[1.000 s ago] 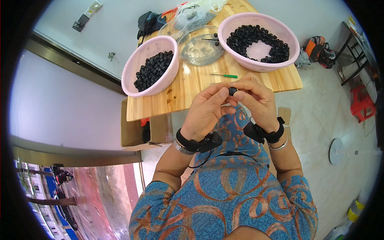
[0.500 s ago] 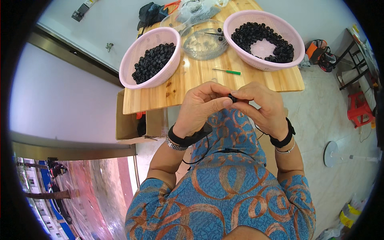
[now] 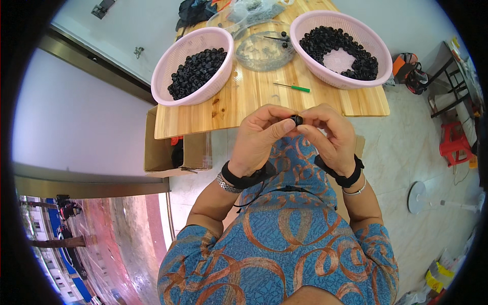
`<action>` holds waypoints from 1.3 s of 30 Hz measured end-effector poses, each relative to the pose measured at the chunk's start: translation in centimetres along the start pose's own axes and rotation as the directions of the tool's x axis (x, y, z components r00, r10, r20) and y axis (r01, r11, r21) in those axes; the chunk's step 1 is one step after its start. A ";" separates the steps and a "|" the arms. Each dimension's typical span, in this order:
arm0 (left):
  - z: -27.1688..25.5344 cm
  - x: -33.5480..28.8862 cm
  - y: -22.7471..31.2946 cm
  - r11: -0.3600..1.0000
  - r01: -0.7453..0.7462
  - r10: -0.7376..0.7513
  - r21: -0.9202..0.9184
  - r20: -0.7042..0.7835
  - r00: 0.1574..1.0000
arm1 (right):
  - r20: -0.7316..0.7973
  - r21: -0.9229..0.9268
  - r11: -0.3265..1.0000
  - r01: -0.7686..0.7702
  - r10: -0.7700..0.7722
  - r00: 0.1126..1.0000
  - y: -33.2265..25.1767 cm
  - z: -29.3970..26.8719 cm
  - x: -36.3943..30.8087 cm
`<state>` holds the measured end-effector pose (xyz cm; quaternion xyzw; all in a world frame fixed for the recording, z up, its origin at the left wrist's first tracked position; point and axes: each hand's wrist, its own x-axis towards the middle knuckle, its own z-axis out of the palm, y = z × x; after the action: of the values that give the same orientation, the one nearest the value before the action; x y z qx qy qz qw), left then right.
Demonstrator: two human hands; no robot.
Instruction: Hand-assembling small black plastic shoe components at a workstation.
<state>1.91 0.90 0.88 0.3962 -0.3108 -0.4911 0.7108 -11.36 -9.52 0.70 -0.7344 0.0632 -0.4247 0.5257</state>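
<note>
A small round black part, like a knob or cap, sits between the fingertips of both my hands, just off the table's near edge. My left hand pinches it from the left with thumb and forefinger. From the right, the thumb and fingers of my right hand close on its other side. Fingertips cover part of it, so its exact kind is unclear. Beyond my hands a green-handled screwdriver lies on the wooden table. Two pink baskets, the left one and the right one, hold many similar black parts.
Between the baskets stands a clear round tray with tweezers and a few black parts. Plastic bags and dark cloth lie at the back. An open cardboard box is under the table's left side; a red stool stands right.
The black part has turned and shows more of its round face between my fingers. My right fingers have shifted slightly on it. The whole view has shifted a little.
</note>
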 end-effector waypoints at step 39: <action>0.4 -0.7 -1.7 0.917 -0.107 0.192 0.384 -0.191 0.963 | 0.333 -0.479 0.782 0.398 -0.257 0.907 1.4 1.8 2.8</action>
<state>0.56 1.08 -0.41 0.5509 -0.3451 -0.3197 0.6893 -7.88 -10.34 0.96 -0.8985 -0.0167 -0.3794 0.2202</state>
